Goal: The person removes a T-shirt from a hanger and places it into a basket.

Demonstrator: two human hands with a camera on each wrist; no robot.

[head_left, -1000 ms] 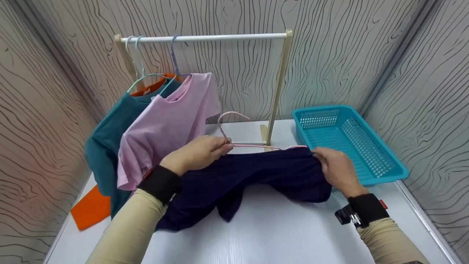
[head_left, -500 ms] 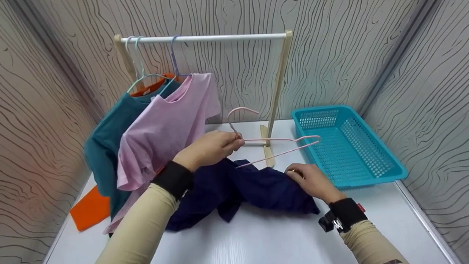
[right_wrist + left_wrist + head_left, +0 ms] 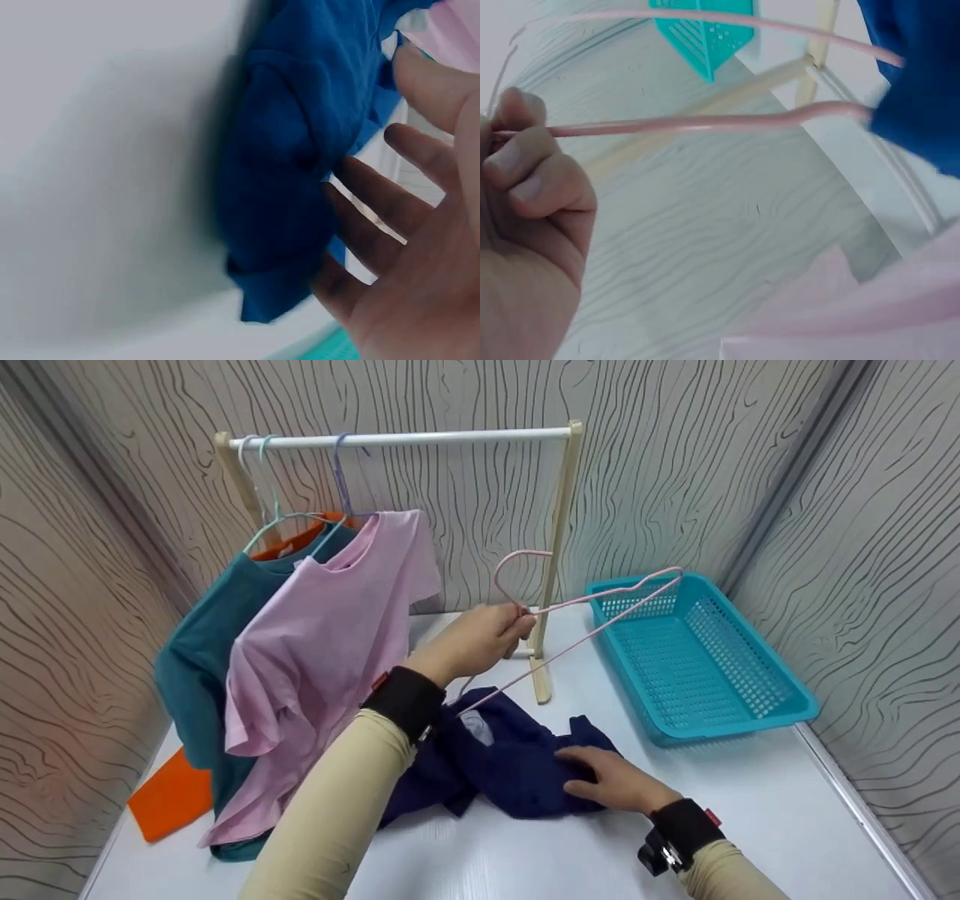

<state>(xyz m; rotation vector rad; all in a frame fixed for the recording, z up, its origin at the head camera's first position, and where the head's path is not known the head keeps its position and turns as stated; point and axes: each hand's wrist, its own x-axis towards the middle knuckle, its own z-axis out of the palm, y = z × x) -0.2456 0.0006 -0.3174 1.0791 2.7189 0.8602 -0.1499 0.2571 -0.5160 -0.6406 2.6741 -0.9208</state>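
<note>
My left hand (image 3: pixel 480 639) grips a pink wire hanger (image 3: pixel 585 639) just below its hook and holds it tilted, its right end raised in front of the basket. The hanger's lower left end is still in the navy garment (image 3: pixel 517 769), which lies bunched on the table; in the left wrist view the hanger (image 3: pixel 705 122) runs from my curled fingers into the cloth. Over the garment's right part is my right hand (image 3: pixel 611 780), its fingers spread and fingertips right at the fabric. The right wrist view shows these loose fingers beside the cloth (image 3: pixel 277 165).
A rack with a white rail (image 3: pixel 450 437) stands at the back. On it hang a pink shirt (image 3: pixel 322 622), a teal shirt (image 3: pixel 202 660) and an orange garment (image 3: pixel 172 795) behind. A turquoise basket (image 3: pixel 652 682) sits at the right, close to the wall.
The left hand has lifted the hanger up and right, drawing its right end out of the garment. The right hand has let go of the cloth, which has dropped and bunched up.
</note>
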